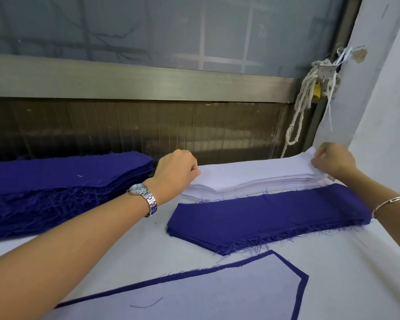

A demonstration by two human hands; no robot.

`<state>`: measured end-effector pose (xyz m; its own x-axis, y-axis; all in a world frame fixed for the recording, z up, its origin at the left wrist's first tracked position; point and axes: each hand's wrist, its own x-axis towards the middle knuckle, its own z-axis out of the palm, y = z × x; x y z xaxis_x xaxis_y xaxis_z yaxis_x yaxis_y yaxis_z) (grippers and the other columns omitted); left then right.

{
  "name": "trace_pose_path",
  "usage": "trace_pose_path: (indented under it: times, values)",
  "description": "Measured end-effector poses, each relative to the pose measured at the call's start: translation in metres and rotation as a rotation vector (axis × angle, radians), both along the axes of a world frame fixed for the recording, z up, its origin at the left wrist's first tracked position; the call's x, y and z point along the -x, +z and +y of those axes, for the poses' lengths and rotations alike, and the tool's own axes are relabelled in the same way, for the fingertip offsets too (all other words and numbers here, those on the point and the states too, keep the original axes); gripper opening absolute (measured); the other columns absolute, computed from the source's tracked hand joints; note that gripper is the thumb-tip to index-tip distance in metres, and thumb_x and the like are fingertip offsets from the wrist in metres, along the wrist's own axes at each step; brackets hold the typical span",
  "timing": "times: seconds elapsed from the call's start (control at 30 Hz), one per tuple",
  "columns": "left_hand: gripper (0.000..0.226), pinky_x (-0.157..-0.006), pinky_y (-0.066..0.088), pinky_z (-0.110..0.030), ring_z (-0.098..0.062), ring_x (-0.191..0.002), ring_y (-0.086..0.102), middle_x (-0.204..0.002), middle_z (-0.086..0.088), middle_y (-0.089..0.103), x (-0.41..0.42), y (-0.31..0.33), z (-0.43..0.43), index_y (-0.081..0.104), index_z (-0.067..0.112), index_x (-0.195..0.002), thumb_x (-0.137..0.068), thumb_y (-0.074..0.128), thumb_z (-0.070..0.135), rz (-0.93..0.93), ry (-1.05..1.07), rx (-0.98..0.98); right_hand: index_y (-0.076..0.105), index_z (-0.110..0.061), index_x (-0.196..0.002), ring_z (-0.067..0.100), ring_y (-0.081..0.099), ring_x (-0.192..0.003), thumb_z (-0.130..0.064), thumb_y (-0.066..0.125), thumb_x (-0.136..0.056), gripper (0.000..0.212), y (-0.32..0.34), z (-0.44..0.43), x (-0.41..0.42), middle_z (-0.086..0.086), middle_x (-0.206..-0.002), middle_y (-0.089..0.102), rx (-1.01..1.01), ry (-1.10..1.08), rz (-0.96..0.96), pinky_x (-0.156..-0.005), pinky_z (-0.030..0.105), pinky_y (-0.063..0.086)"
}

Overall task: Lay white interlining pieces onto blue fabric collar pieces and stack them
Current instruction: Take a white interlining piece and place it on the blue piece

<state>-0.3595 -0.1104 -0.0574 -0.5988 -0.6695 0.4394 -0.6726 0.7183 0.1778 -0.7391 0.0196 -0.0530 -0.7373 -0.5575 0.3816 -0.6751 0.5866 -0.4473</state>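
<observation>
Both forearms stretch forward, hands well apart. The left hand [176,168] sits knuckles-up, fingers curled under, tips hidden. The right hand [335,160] pinches the near end of a white interlining piece [252,168].

No readable text, labels, brands or numbers anywhere; watch dial too small.
</observation>
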Motion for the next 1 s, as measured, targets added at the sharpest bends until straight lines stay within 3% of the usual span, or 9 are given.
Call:
trace_pose_path:
  times: [0.07,0.2,0.27,0.37,0.47,0.73,0.87,1.0]
  values:
    - [0.021,-0.066,0.046,-0.026,-0.015,-0.075,0.062,-0.089,-0.002,0.069,-0.001,0.002,0.0,0.076,0.012,-0.092,-0.096,0.065,0.029,0.016,-0.008,-0.038,0.06,-0.011,-0.097,0.037,0.059,-0.083,-0.001,0.064,-0.083,0.017,-0.003,0.001,0.005,0.019,-0.104,0.065,0.077,0.01,-0.03,-0.073,0.035,0.043]
    - [0.019,-0.079,0.055,-0.033,-0.021,-0.087,0.066,-0.095,-0.008,0.07,0.002,0.003,-0.002,0.074,0.006,-0.101,-0.094,0.068,0.023,0.065,-0.034,-0.15,0.05,-0.006,-0.134,0.043,0.057,-0.109,0.004,0.065,-0.084,0.052,-0.006,0.006,0.013,0.025,-0.118,0.059,0.179,0.056,-0.061,-0.088,0.044,0.045]
    - [0.028,-0.088,0.054,-0.035,-0.023,-0.099,0.063,-0.109,-0.01,0.066,0.003,0.002,-0.002,0.066,0.005,-0.116,-0.094,0.068,0.022,0.07,-0.019,-0.162,0.058,-0.005,-0.132,0.041,0.058,-0.106,0.002,0.068,-0.085,0.049,-0.007,0.009,0.018,0.025,-0.115,0.062,0.189,0.065,-0.077,-0.087,0.042,0.046]
    - [0.048,-0.096,0.046,-0.033,-0.024,-0.119,0.051,-0.129,-0.009,0.055,0.003,-0.004,-0.006,0.052,0.01,-0.137,-0.095,0.066,0.027,0.032,-0.001,-0.076,0.071,0.001,-0.109,0.035,0.057,-0.092,-0.005,0.069,-0.088,0.022,-0.009,0.014,0.025,0.023,-0.104,0.068,0.211,0.062,-0.098,-0.081,0.039,0.046]
    - [0.05,-0.099,0.042,-0.035,-0.025,-0.124,0.045,-0.134,-0.007,0.053,0.004,-0.006,-0.01,0.05,0.014,-0.141,-0.097,0.062,0.032,-0.036,0.018,0.009,0.072,0.002,-0.11,0.035,0.058,-0.093,-0.01,0.075,-0.087,0.026,-0.012,0.018,0.03,0.024,-0.108,0.069,0.245,0.051,-0.138,-0.087,0.042,0.048]
    - [0.028,-0.091,0.039,-0.031,-0.02,-0.115,0.045,-0.121,-0.002,0.058,0.006,-0.013,-0.009,0.063,0.015,-0.118,-0.096,0.062,0.033,0.008,0.045,0.153,0.072,0.002,-0.114,0.03,0.057,-0.089,-0.015,0.077,-0.086,0.033,-0.014,0.024,0.029,0.022,-0.109,0.069,0.284,0.048,-0.195,-0.082,0.037,0.046]
    - [0.017,-0.085,0.043,-0.031,-0.019,-0.102,0.049,-0.106,-0.002,0.062,0.004,-0.013,-0.001,0.062,0.014,-0.106,-0.098,0.06,0.028,0.064,-0.008,0.188,0.073,0.003,-0.108,0.029,0.054,-0.083,-0.014,0.069,-0.092,0.024,-0.011,0.029,0.025,0.027,-0.101,0.07,0.327,0.064,-0.213,-0.077,0.038,0.045]
    - [0.016,-0.06,0.046,-0.033,-0.023,-0.075,0.058,-0.078,-0.005,0.061,-0.007,0.004,0.008,0.057,0.013,-0.095,-0.099,0.059,0.029,0.283,-0.051,0.036,0.071,0.008,-0.108,0.027,0.05,-0.081,-0.015,0.063,-0.097,0.027,-0.004,0.035,0.019,0.021,-0.092,0.065,0.398,0.088,-0.243,-0.075,0.036,0.04]
